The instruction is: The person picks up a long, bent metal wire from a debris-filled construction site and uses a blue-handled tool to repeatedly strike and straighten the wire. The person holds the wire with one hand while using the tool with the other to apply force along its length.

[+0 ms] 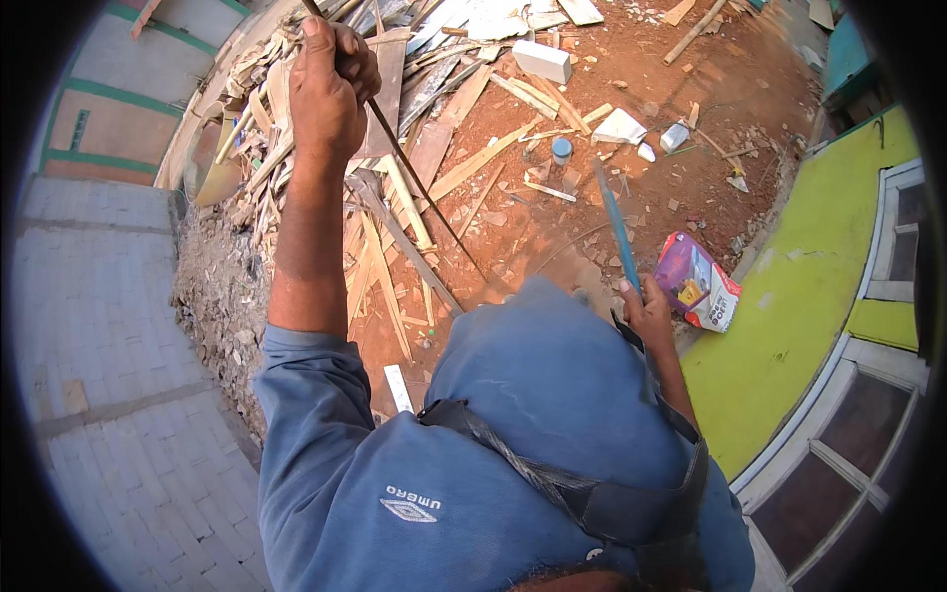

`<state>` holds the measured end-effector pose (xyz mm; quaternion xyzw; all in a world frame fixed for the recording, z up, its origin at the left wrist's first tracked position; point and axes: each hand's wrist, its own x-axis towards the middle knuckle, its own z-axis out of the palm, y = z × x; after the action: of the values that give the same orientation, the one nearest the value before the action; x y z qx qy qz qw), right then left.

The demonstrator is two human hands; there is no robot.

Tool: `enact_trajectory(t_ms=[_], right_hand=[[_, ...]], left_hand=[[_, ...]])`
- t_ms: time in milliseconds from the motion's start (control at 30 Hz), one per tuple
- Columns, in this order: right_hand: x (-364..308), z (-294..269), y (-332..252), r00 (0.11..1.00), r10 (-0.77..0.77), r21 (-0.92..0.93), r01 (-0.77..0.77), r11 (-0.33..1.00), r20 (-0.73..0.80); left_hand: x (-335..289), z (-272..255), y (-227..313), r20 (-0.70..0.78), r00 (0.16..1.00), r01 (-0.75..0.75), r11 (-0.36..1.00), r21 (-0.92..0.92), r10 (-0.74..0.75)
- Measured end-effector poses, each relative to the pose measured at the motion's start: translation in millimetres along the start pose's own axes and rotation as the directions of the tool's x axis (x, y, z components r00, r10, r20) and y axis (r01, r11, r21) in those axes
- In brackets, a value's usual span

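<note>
My left hand is raised at the upper left, its fingers closed around a long, thin dark rod. The rod slants down to the right, and its low end comes close to the reddish ground. Lower and to the right, my right hand grips the near end of a narrow blue bar that points away from me. Whether this bar is flat or round I cannot tell. Just right of that hand lies a red and purple printed bag, close to the wall.
Broken boards and wood strips are heaped at the far left. A white block, a blue-lidded jar and a clear plastic container lie on the dirt. A yellow-green wall with windows borders the right; grey paving spans the left.
</note>
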<state>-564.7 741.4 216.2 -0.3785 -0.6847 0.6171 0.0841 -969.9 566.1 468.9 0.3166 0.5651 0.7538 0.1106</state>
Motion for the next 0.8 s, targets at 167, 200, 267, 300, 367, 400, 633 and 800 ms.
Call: enact_trajectory(t_ms=[167,200,267,300,367,400,633,800], right_hand=[[12,-2,41,0.993,-0.088,-0.07,0.094,0.993,0.083],[12,-2,42,0.993,-0.081,-0.113,0.091,0.989,0.089],[10,-4,40,0.995,-0.017,-0.113,0.028,0.993,0.097],[9,-5,38,0.994,0.038,-0.068,-0.031,0.997,0.102],[7,-7,37,0.987,0.122,-0.012,-0.122,0.992,0.104],[7,-8,38,0.983,0.153,0.0,-0.154,0.988,0.099],[16,-14,37,0.969,0.201,-0.015,-0.2,0.98,0.144],[26,-15,37,0.939,0.215,0.004,-0.224,0.975,0.268]], left_hand=[[-28,-2,-46,-0.016,1.0,0.0,1.0,-0.02,0.0],[-37,-9,-59,0.025,1.0,-0.001,1.0,-0.027,0.002],[-56,-10,-81,0.036,0.999,-0.025,0.999,-0.039,0.026],[-65,-10,-90,0.042,0.998,-0.039,0.998,-0.045,0.041],[-82,-10,-109,0.036,0.998,-0.06,0.998,-0.011,0.06],[-91,-7,-115,0.02,0.998,-0.062,0.998,0.022,0.061],[-100,3,-103,-0.025,0.991,-0.13,0.981,0.145,0.135],[-85,19,-58,-0.082,0.977,-0.175,0.957,0.232,0.198]])
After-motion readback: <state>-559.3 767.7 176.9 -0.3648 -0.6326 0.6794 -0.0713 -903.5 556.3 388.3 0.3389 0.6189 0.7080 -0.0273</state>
